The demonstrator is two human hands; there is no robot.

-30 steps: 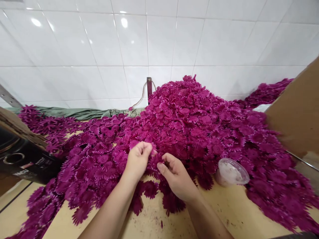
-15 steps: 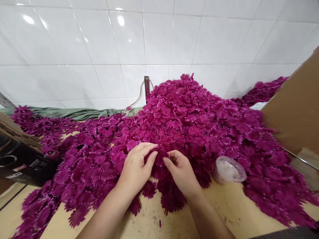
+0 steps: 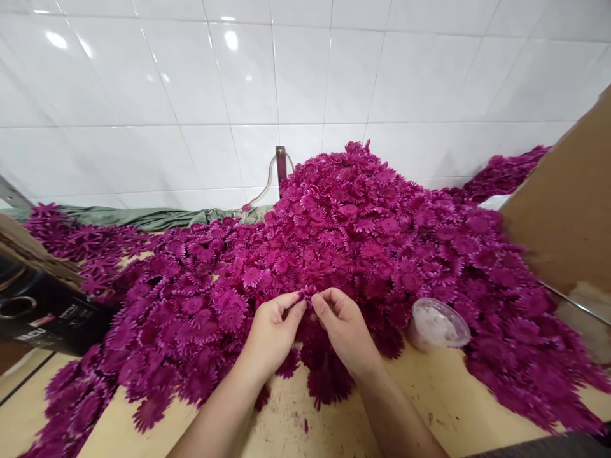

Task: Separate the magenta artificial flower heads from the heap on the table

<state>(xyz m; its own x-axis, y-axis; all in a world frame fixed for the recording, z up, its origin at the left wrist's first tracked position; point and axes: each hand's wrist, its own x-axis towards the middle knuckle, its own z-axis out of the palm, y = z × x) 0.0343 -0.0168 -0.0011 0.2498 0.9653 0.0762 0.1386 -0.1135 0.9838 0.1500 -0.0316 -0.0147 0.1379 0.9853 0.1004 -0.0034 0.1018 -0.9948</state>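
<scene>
Both hands meet low in the centre, over the front of a large heap of magenta flower pieces (image 3: 344,235). My left hand (image 3: 278,327) pinches the left edge of one small magenta flower piece (image 3: 308,293) between thumb and fingers. On its right edge, my right hand (image 3: 341,324) is closed in a similar pinch, thumb against curled fingers. Dark magenta flower pieces (image 3: 327,375) lie just below the hands, on the tan tabletop (image 3: 281,423).
A clear round tub (image 3: 438,324) with whitish contents stands right of my hands. At the left is a black container (image 3: 52,312); brown cardboard (image 3: 568,210) rises at the right. Behind the heap are a metal post (image 3: 281,170), green cloth (image 3: 143,218) and a white tiled wall (image 3: 181,76).
My left hand has moved slightly right and down, and its spread fingers have closed on the flower piece. The piece is now seen more edge-on between both hands.
</scene>
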